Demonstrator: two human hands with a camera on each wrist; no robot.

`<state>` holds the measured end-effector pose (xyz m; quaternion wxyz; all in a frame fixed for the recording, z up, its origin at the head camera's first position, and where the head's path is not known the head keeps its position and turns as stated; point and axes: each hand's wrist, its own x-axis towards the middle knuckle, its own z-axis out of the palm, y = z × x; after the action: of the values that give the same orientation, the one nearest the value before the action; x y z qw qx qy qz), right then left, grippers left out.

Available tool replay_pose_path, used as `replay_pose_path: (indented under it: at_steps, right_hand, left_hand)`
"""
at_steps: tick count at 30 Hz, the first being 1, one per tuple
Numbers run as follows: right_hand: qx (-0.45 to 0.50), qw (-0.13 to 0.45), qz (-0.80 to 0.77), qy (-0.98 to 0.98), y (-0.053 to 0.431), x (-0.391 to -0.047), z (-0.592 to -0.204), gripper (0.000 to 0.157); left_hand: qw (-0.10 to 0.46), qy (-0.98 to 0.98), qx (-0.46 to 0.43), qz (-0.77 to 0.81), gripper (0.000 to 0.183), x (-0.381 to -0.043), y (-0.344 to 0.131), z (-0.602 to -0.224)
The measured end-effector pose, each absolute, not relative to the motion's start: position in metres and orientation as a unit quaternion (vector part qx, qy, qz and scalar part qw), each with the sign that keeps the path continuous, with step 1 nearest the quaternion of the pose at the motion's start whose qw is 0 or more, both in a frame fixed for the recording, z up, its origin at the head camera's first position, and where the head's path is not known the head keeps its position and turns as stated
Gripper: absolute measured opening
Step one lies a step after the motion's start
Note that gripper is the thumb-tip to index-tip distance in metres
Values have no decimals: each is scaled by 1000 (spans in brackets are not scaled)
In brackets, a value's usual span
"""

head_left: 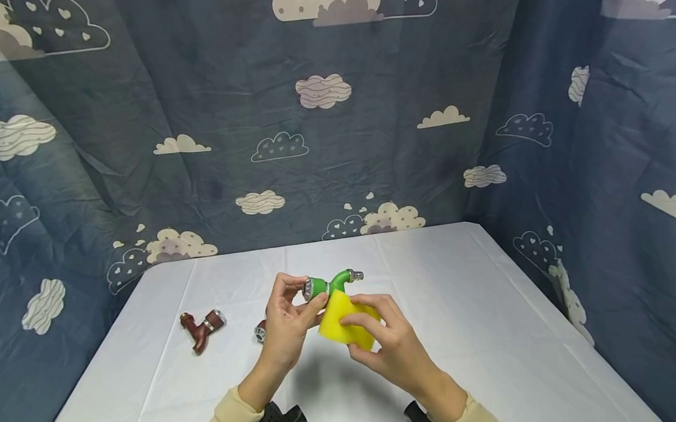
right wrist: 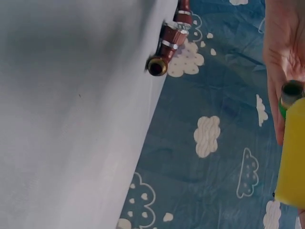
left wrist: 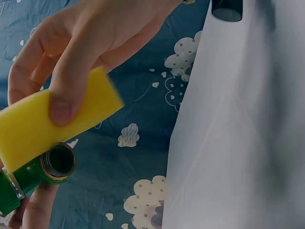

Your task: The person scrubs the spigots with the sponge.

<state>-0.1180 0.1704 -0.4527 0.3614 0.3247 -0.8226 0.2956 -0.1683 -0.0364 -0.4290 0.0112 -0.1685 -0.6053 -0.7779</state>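
My left hand (head_left: 288, 318) grips a green tap (head_left: 316, 288) by its ribbed knob end, above the table. The tap's curved green arm with a metal end points right in the head view, and its open threaded mouth shows in the left wrist view. Between thumb and fingers, my right hand (head_left: 395, 339) pinches a yellow sponge (head_left: 336, 316), slightly bent. The sponge lies against the tap's body and covers part of it. In the right wrist view the sponge (right wrist: 293, 157) hides most of the tap, with only its threaded end (right wrist: 291, 90) showing.
A dark red tap (head_left: 202, 330) lies on the white-covered table (head_left: 487, 330) to the left. Another reddish tap (head_left: 260, 330) is mostly hidden behind my left hand. Dark blue cloud-patterned curtain (head_left: 228, 103) hangs behind and beside the table. Black wrist devices (head_left: 284, 419) show near the sleeves.
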Motion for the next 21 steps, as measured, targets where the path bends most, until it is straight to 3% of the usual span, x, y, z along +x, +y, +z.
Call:
replay_pose_path:
  at_steps: [11, 18, 21]
  right_hand:
    - [375, 364, 251, -815, 172, -112, -454, 48]
    - [377, 388, 222, -811, 174, -117, -455, 45]
    - [373, 394, 213, -813, 175, -119, -455, 45]
  left_hand:
    - [4, -584, -128, -802, 48, -170, -39, -429]
    - [52, -633, -128, -762, 38, -169, -43, -426]
    - [45, -652, -123, -747, 36, -168, -46, -424]
